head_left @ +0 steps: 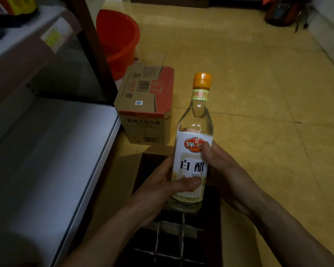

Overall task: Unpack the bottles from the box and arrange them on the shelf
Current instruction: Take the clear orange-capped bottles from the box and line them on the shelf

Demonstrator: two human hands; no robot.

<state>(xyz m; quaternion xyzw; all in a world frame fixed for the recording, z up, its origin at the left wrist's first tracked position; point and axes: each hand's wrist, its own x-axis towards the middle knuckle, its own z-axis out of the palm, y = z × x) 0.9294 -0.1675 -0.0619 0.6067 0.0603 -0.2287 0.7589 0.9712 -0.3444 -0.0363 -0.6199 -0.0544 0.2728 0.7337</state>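
Over yellow floor tiles (258, 93), both hands (156, 187) (226, 170) grip a clear, orange-capped, white-labelled bottle (189, 164).

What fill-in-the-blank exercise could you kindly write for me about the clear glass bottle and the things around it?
1. The clear glass bottle with the white label has a cap coloured ____.
2. The number of hands gripping it, left hand and right hand, is ____.
3. Beyond the closed printed cardboard box stands a round plastic bucket coloured ____.
Missing words: orange; two; red.
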